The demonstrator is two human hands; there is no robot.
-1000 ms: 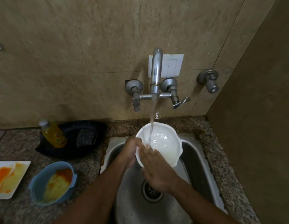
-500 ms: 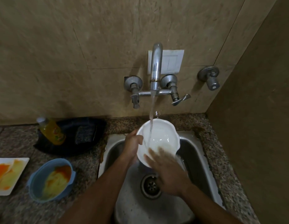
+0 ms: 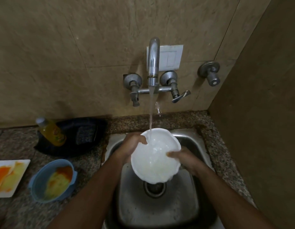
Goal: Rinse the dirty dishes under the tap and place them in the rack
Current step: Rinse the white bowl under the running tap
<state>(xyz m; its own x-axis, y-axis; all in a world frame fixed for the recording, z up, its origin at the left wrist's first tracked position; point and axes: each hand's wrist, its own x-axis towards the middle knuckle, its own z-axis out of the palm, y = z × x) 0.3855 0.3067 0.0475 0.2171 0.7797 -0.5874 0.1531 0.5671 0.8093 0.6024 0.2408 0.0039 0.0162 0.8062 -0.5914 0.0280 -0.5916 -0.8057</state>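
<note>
Plainly, no writing can be read anywhere: the label on the yellow bottle (image 3: pixel 52 132) is a coloured blur, and nothing else carries lettering.

One white bowl (image 3: pixel 155 154) is held over the sink (image 3: pixel 160 209), its scalloped rim tilted so the hollow faces up and toward the camera, the low edge above the drain (image 3: pixel 155 187). It is round, so it has no clear long axis. One stream of water (image 3: pixel 151 109) falls from the single tap (image 3: pixel 153 60) and strikes the inside of the bowl just right of the left fingers.

Two hands hold the bowl. The left hand (image 3: pixel 133 144) grips the upper left rim, thumb curled over the edge into the hollow, the other fingers hidden behind the bowl. The right hand (image 3: pixel 184 158) grips the right rim, fingertips curled over the edge onto the inner surface; it is somewhat blurred.

Left of the left fingers, on the speckled worktop (image 3: pixel 87 162), stand two soiled dishes: one blue bowl (image 3: pixel 52 180) smeared yellow and orange inside, and farther left one white plate (image 3: pixel 9 176) with the same smears, cut off by the frame edge. Beyond them, against the wall, sits one dark tray (image 3: pixel 72 138) holding the bottle, which leans to the left, and one dark scrub pad (image 3: pixel 86 134).

Above the fingers, on the wall, are three valves: two (image 3: pixel 132 81) (image 3: pixel 169 78) flanking the spout, the right one with a lever handle (image 3: pixel 180 96), and a separate one (image 3: pixel 209 71) farther right. One white switch plate (image 3: pixel 170 57) sits behind the spout.
</note>
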